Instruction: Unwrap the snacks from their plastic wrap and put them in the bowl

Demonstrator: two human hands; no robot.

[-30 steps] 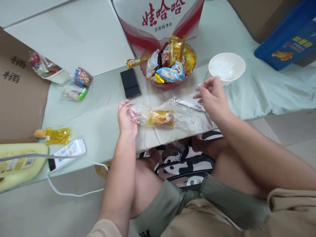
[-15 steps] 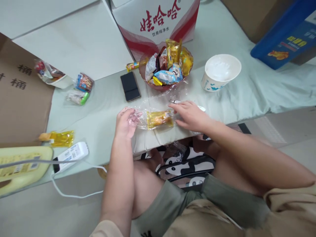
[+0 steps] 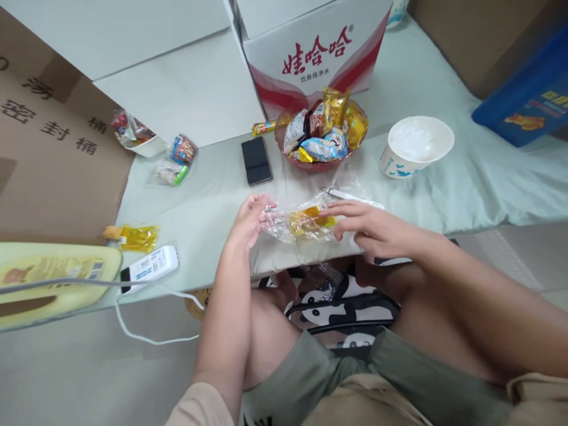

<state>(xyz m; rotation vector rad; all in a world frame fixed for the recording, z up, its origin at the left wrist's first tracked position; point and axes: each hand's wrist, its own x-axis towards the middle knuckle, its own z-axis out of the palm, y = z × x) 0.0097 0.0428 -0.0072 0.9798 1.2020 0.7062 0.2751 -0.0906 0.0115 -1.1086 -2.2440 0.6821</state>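
My left hand [image 3: 252, 222] grips one end of a clear plastic bag [image 3: 277, 225] at the near edge of the covered surface. In or under the crinkled film lies a yellow snack packet [image 3: 302, 223]; which of the two I cannot tell. My right hand [image 3: 370, 225] has its fingers apart, the tips at the packet's right end. Just beyond that hand lies a slim white-handled tool [image 3: 350, 195], its kind unclear. Behind stands a reddish glass bowl [image 3: 317, 164] filled with wrapped snacks.
A black phone [image 3: 256, 161] lies left of the bowl, a paper tub [image 3: 406, 160] stands to its right. Further left are small snack packs [image 3: 183, 149], another yellow packet [image 3: 139, 237], and a white device [image 3: 153, 266] with a cable. Boxes [image 3: 328, 59] line the back.
The view has shifted, so everything sits further right. My right fingers have come over the packet's right end, which they were beside before. The left hand still holds the bag.
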